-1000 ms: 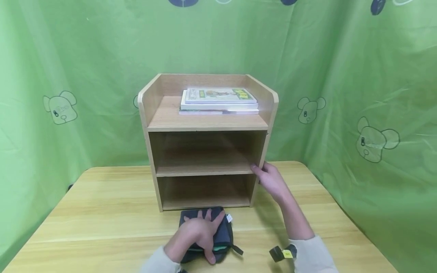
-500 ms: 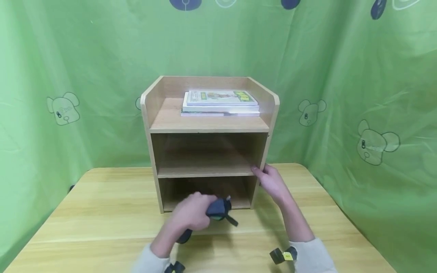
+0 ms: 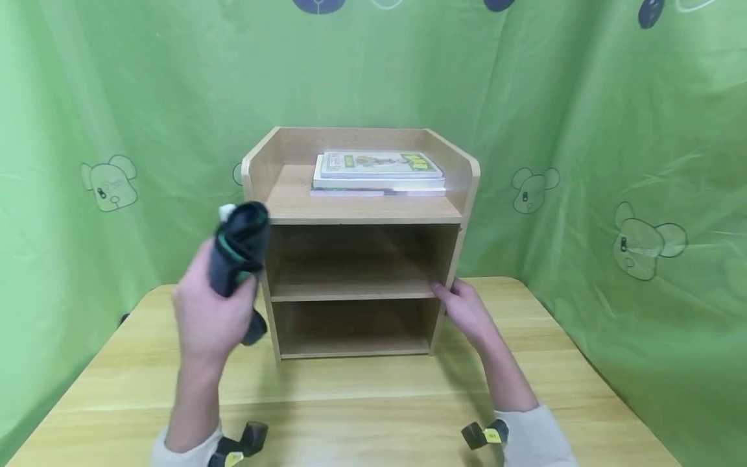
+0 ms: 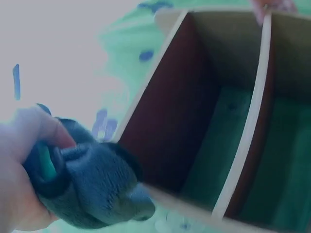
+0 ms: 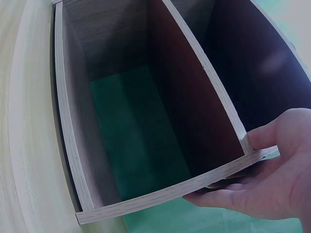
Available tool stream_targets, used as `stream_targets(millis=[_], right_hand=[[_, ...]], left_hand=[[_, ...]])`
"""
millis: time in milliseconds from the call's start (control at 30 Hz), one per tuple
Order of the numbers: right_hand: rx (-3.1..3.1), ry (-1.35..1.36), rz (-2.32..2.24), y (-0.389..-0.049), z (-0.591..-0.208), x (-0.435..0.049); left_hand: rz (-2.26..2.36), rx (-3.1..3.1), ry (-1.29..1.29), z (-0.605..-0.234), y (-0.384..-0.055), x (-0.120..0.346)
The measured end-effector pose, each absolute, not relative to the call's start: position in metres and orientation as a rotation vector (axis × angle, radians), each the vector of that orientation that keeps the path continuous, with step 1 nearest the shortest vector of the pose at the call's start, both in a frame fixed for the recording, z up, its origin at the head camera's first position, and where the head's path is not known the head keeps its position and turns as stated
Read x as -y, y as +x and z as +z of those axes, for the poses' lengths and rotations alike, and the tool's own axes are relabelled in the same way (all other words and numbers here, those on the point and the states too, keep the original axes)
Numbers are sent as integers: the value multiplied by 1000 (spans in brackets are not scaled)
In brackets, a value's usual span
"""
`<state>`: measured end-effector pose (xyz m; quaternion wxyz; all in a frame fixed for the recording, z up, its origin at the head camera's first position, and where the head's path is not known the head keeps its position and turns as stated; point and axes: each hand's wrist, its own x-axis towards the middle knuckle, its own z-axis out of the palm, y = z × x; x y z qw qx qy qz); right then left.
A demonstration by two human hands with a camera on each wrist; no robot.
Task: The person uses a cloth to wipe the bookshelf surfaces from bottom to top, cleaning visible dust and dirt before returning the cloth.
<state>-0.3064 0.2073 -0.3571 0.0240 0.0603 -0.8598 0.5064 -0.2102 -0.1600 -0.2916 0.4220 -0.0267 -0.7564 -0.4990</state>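
Note:
My left hand (image 3: pixel 207 318) grips a dark blue folded cloth (image 3: pixel 236 243) with green inner edges and a small white tag, held up in front of the left side of a wooden shelf (image 3: pixel 358 294). In the left wrist view the cloth (image 4: pixel 99 179) looks soft and bunched, and fingers curl round it. My right hand (image 3: pixel 467 311) holds the shelf's right side panel at the middle board's height. Seen from the right wrist, that hand (image 5: pixel 272 174) has its thumb inside by the board's front edge and its fingers outside under the panel.
Several thin books (image 3: pixel 379 175) lie stacked on the shelf's top level. Two compartments open to the front below it. The shelf stands on a light wooden table (image 3: pixel 362 408). A green curtain (image 3: pixel 175 97) hangs at the back and sides.
My left hand was spread flat on the cloth on the table, then gathered it and lifted it up and to the left. The right hand has kept its hold on the shelf.

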Motion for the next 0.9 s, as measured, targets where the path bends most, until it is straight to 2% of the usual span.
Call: stream_targets(millis=[167, 300, 400, 667, 900], right_hand=[[2660, 193, 1579, -307, -356, -209], [2651, 185, 1602, -307, -356, -209], [2649, 196, 1608, -307, -356, -208], [2653, 186, 1592, -307, -353, -207], [2653, 182, 1592, -306, -354, -206]], left_hand=[[-1461, 1919, 210, -298, -226, 188], [-1741, 2076, 262, -312, -248, 198], [-1819, 2219, 164, -321, -260, 199], [-1710, 2552, -94, -338, -266, 211], [-1938, 2682, -235, -383, -290, 217]])
